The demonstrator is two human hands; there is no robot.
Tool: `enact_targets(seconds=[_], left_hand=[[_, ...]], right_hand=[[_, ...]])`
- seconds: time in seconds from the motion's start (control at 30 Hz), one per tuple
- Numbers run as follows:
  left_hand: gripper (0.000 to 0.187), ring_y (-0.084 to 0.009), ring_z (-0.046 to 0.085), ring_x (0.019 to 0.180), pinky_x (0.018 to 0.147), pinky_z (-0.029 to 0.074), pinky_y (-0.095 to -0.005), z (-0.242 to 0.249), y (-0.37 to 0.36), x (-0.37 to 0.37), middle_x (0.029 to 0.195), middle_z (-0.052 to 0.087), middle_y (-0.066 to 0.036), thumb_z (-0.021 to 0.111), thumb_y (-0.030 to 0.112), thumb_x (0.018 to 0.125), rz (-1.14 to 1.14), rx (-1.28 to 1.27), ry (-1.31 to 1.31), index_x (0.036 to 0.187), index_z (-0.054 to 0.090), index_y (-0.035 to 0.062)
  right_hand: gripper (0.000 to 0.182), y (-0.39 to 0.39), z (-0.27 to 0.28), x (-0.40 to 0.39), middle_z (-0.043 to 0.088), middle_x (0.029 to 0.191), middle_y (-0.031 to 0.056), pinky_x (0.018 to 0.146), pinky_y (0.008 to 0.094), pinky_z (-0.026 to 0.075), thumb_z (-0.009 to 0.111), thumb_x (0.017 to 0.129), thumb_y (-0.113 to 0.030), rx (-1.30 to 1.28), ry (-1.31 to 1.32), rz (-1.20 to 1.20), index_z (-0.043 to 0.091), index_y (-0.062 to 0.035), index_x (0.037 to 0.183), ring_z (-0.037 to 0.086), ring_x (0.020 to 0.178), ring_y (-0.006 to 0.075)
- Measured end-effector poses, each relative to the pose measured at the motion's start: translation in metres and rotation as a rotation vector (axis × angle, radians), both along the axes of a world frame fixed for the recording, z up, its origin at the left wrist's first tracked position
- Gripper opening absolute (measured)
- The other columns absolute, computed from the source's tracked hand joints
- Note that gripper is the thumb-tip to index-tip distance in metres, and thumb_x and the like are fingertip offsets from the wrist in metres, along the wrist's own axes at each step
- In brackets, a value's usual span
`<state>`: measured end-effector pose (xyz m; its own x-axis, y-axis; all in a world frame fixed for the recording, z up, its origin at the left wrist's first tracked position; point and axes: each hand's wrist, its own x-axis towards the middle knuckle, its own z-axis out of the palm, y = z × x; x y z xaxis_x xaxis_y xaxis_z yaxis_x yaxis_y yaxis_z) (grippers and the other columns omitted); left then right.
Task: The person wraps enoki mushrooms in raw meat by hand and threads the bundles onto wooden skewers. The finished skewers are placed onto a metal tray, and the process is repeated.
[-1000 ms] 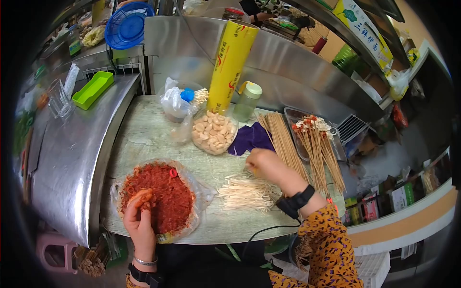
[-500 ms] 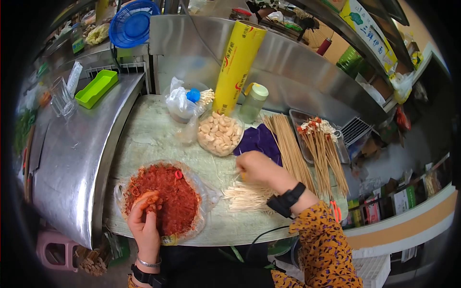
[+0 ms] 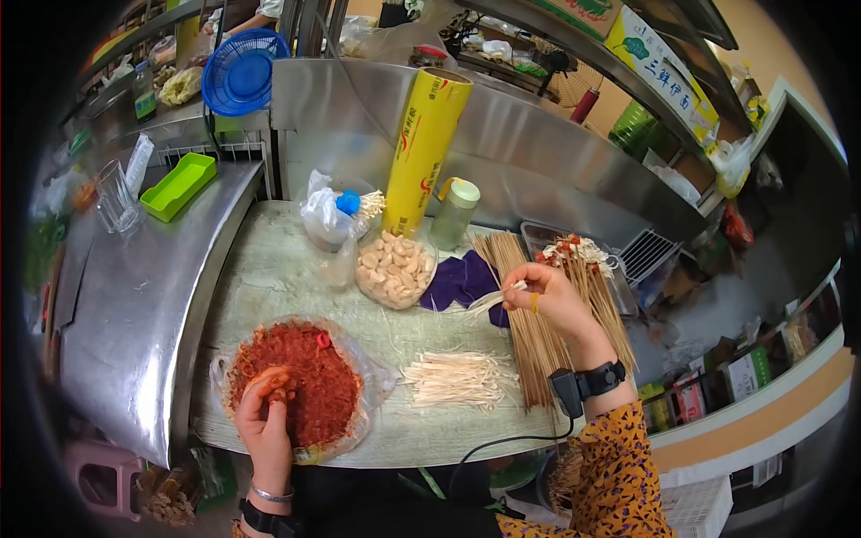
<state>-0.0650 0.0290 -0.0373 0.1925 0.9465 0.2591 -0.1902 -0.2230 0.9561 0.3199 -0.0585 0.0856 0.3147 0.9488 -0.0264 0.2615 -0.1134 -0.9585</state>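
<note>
Stained red, my left hand (image 3: 267, 414) has its fingers pinched over the bag of red chili paste (image 3: 309, 377); whether something small is between them is hidden. Pinched in my right hand (image 3: 549, 300) are thin white enoki strands (image 3: 489, 302), above the purple cloth (image 3: 459, 280) and the bamboo skewers (image 3: 529, 345). A pile of enoki strands (image 3: 459, 378) lies on the table between my hands. Finished skewers with red and white tops (image 3: 574, 253) rest in a clear tray behind my right hand.
Behind the paste stand a container of garlic cloves (image 3: 395, 271), a yellow film roll (image 3: 423, 148), a green-lidded bottle (image 3: 456, 215) and a bowl with a white bag (image 3: 325, 215). A black cable runs from my right wrist along the table's front edge.
My right hand has moved from above the enoki pile up and to the right, and strands now show in its fingers. My left hand stays over the paste. The view has shifted slightly.
</note>
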Motion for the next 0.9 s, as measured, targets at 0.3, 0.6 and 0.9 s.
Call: enact_targets(seconds=[0.3,0.6,0.9], left_hand=[[0.02,-0.0189,0.059,0.086,0.078,0.046,-0.0279,0.037,-0.006,0.012,0.093,0.063,-0.01,0.061,-0.006,0.077,-0.025,0.311,0.338,0.097,0.064,-0.0016],[0.023,-0.0134,0.058,0.079,0.07,0.045,-0.0234,0.052,-0.025,0.051,0.09,0.061,-0.007,0.058,-0.008,0.076,-0.287,0.152,0.191,0.098,0.063,-0.0039],[0.025,-0.0137,0.058,0.095,0.084,0.046,-0.0244,0.029,-0.018,0.037,0.104,0.062,-0.008,0.056,-0.009,0.079,-0.281,-0.089,-0.002,0.103,0.06,-0.0038]], right_hand=[[0.011,-0.012,0.006,-0.052,0.062,0.083,-0.0007,0.065,0.0191,0.046,0.065,0.081,-0.003,0.035,-0.09,0.213,0.062,-0.0028,0.092,0.057,0.07,0.0051],[0.023,-0.008,-0.007,-0.072,0.053,0.093,0.0029,0.073,0.0235,0.045,0.052,0.078,0.003,0.136,-0.052,0.461,0.065,-0.0039,0.095,0.052,0.087,0.011],[0.006,-0.008,-0.022,-0.062,0.053,0.095,0.004,0.071,0.0239,0.047,0.058,0.077,0.002,0.06,0.242,0.364,0.061,-0.0032,0.078,0.053,0.082,0.0117]])
